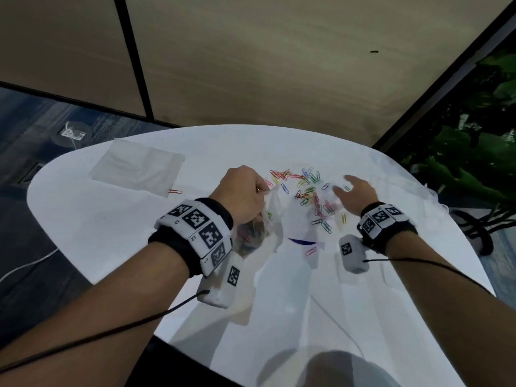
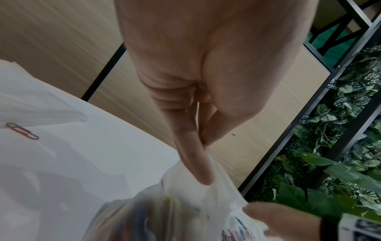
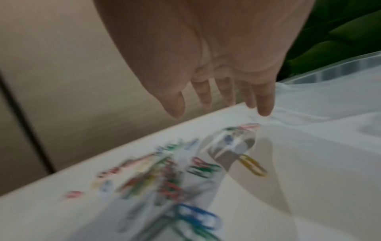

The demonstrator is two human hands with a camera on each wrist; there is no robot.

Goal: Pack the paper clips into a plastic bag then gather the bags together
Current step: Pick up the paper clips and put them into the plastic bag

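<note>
Left hand (image 1: 242,193) pinches bag (image 1: 272,216); right hand (image 1: 354,194) seemingly spread.

You sit at a white table (image 1: 363,317) with a rounded far edge. Past that edge stand tan wall panels (image 1: 265,60) split by black strips, and to your right, greenery (image 1: 480,152) fills a black frame. Off the left edge, blue carpet (image 1: 30,118) holds a floor socket (image 1: 71,133).

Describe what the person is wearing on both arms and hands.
Both hands, left and right, are bare, without sleeves. Each wrist carries a black band ringed with white blocks printed with black square codes, a small white camera box hanging beneath, and a thin black cable trailing back.
</note>
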